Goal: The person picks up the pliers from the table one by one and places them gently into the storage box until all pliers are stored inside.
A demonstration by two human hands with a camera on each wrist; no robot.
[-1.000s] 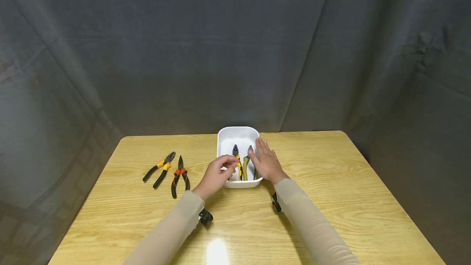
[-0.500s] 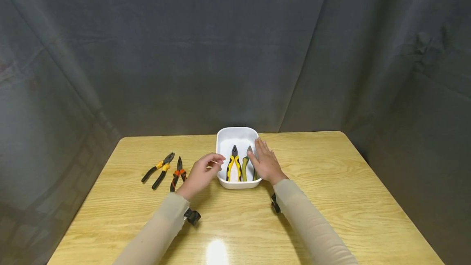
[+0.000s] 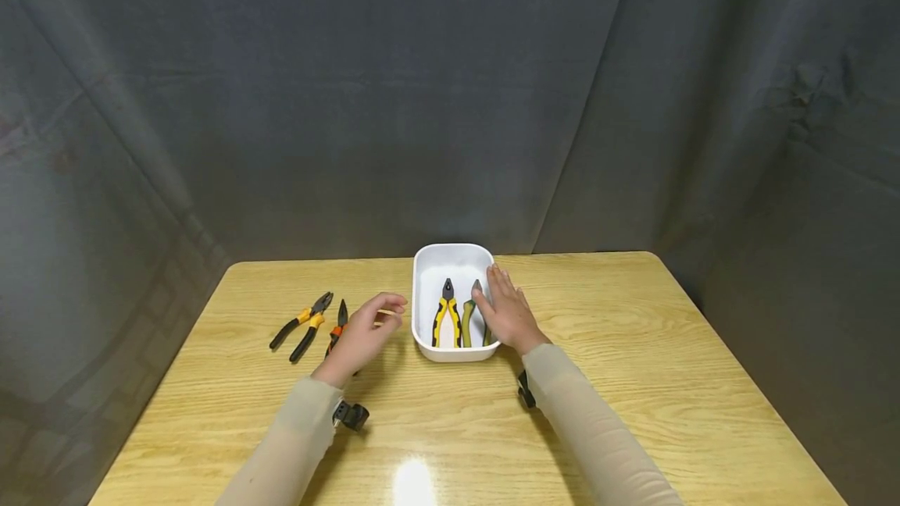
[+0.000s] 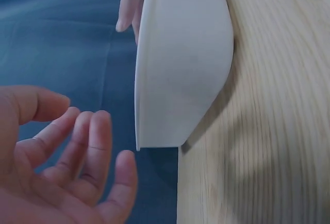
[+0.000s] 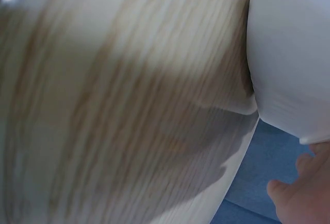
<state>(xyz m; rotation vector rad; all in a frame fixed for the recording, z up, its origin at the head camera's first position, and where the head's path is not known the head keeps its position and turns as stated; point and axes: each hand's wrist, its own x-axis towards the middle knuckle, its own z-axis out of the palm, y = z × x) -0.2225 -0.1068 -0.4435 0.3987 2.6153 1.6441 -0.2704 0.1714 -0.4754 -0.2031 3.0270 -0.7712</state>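
Observation:
A white tray [image 3: 450, 355] near the far edge of the table holds yellow-and-black pliers [image 3: 448, 291] and, to their right, olive-green pliers [image 3: 468, 320]. My right hand [image 3: 512, 315] lies with straight fingers along the tray's right rim, covering part of the green pliers. Left of the tray hovers my left hand [image 3: 362, 336], fingers loosely bent and holding nothing. It partly hides black-and-orange long-nose pliers [image 3: 342, 312] on the table. In the left wrist view the tray's outer wall [image 4: 183, 64] stands beside my fingertips.
Black pliers with yellow-orange grips [image 3: 318, 320] lie spread at the left of the wooden table [image 3: 668, 381]. Dark grey curtains [image 3: 394, 115] hang behind the table and on both sides. Each wrist wears a small black camera [image 3: 351, 415].
My left hand has drawn back leftward out of the tray, uncovering the yellow-and-black pliers there and now overlapping the long-nose pliers. My right hand has stayed at the tray's rim.

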